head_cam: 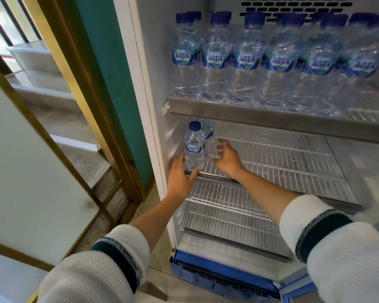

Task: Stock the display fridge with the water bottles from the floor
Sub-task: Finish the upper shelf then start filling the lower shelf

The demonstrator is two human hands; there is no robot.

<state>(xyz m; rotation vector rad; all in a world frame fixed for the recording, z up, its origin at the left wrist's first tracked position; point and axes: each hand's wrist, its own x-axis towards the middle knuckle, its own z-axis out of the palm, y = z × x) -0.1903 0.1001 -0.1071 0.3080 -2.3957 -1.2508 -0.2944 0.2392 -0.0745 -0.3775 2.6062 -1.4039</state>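
Note:
A clear water bottle (194,146) with a blue cap and blue label stands at the front left corner of the fridge's middle wire shelf (276,162). My left hand (181,174) grips its base from the left and below. A second bottle (208,136) stands just behind it. My right hand (227,157) hovers to the right of that rear bottle, fingers spread and relaxed, holding nothing. The top shelf (260,115) carries a full row of the same bottles (247,60).
The fridge's left wall (149,119) is close beside the held bottle. A lower wire shelf (230,213) sits beneath. A blue grille (225,273) runs along the fridge's base. Left of the fridge are a green panel, gold-framed glass (59,136) and steps.

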